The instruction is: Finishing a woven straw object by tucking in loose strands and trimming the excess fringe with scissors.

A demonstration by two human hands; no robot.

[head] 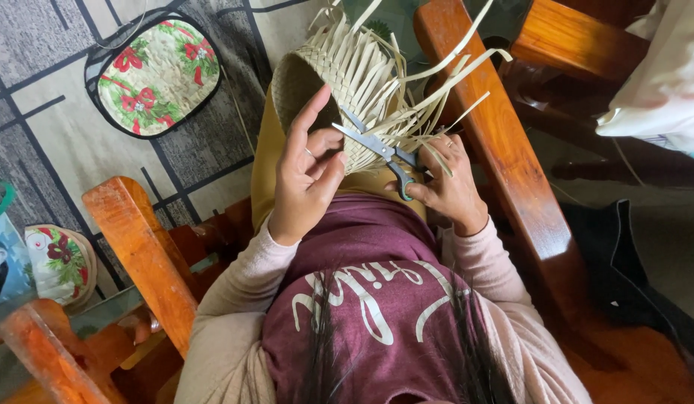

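The woven basket (339,82) rests on the person's lap, its loose strips fanning out to the far right. The left hand (306,172) grips its near edge, fingers spread over the weave. The right hand (448,187) grasps the scissors (380,150), blades open and lying against the basket between both hands. A wooden chair arm (496,142) runs just right of it.
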